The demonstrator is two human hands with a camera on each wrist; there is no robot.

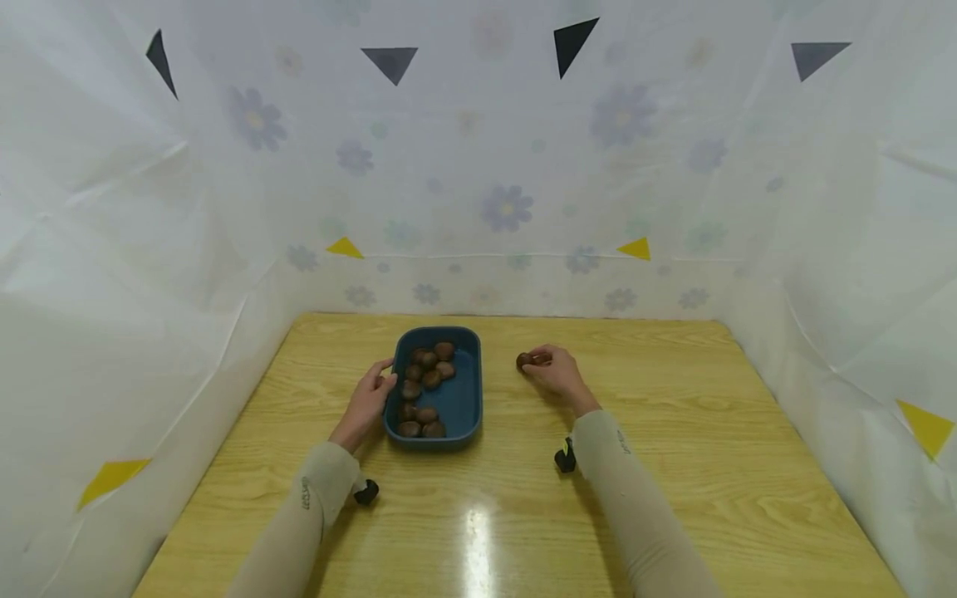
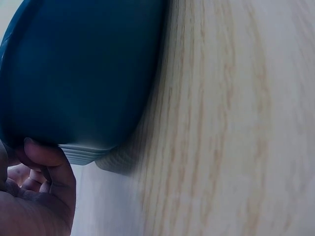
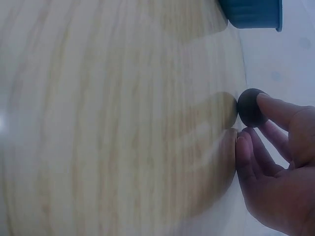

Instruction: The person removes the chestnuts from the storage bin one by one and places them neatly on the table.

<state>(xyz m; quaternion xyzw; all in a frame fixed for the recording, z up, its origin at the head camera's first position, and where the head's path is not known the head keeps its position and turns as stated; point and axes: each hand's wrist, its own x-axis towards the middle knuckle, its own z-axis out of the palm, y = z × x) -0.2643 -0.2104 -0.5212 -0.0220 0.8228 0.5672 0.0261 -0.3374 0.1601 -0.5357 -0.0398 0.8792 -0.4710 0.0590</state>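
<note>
A dark blue rectangular container (image 1: 465, 411) stands on the table, holding several brown chestnuts (image 1: 432, 379) gathered mostly along its left side and near end. At its left wall, my left hand (image 1: 366, 403) grips the rim; in the left wrist view a digit (image 2: 47, 155) presses against the outer wall and the other fingers are partly hidden. To the right of the container, my right hand (image 1: 555, 372) pinches a single chestnut (image 1: 524, 361) between thumb and fingers. The right wrist view has this chestnut (image 3: 251, 108) at the table surface, the remaining fingers beneath the thumb resting close by.
The yellow wood-grain table (image 1: 673, 465) extends around both hands. White sheeting (image 1: 493, 149) with flower prints and triangular stickers encloses the back and sides. Small black devices (image 1: 366, 492) hang at both wrists.
</note>
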